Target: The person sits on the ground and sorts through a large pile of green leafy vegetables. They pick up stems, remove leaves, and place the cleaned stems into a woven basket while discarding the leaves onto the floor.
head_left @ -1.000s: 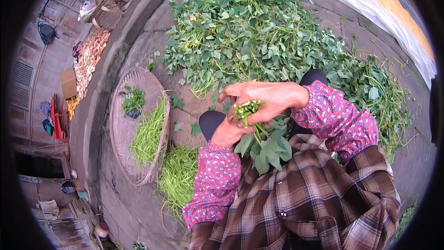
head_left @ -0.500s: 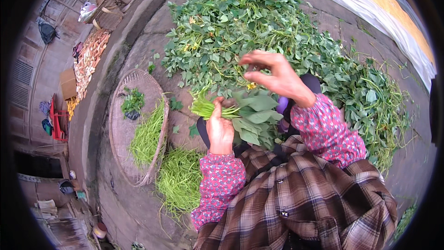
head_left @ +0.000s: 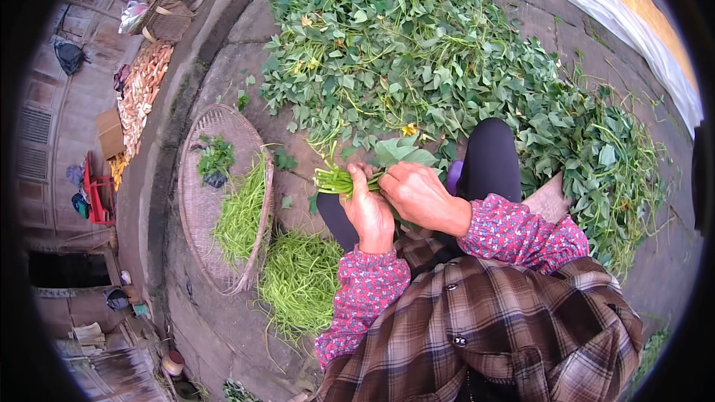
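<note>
Green stems [head_left: 337, 179] (bunched) gripped by left hand [head_left: 370, 212], right hand [head_left: 418, 195]

Pale green stems [head_left: 337, 179] and dark green leaves [head_left: 402, 152]; pink floral-print sleeves [head_left: 521, 231] under a brown, cream and maroon plaid apron [head_left: 506, 327]; black trousers [head_left: 491, 160]. A tan woven basket [head_left: 201, 208] holds bright green stalks [head_left: 242, 212]; grey stone ground [head_left: 216, 327].

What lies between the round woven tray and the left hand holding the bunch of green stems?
In the head view, between the woven tray and the left hand lies stone ground with a few loose leaves; a heap of stripped stems sits just below that stretch.
</note>
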Motion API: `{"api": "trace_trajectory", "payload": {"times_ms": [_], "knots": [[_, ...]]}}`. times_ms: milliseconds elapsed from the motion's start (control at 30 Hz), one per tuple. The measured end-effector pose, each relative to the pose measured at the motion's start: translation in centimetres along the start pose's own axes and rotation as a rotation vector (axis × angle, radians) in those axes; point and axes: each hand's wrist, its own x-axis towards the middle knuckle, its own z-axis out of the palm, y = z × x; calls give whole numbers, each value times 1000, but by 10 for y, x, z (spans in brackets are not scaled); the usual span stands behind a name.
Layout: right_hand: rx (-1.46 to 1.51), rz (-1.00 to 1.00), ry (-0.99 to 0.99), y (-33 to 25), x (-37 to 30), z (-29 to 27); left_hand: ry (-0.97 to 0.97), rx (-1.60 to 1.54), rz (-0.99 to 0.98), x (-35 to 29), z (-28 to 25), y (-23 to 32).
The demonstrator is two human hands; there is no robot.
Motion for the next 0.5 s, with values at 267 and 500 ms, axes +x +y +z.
{"api": "trace_trajectory", "payload": {"times_ms": [267,500], "knots": [[96,47,-77,2,-1,6,6,324,155,7,-4,-10],[1301,492,293,33,16,-22,171,-163,-99,35,-26,6]]}}
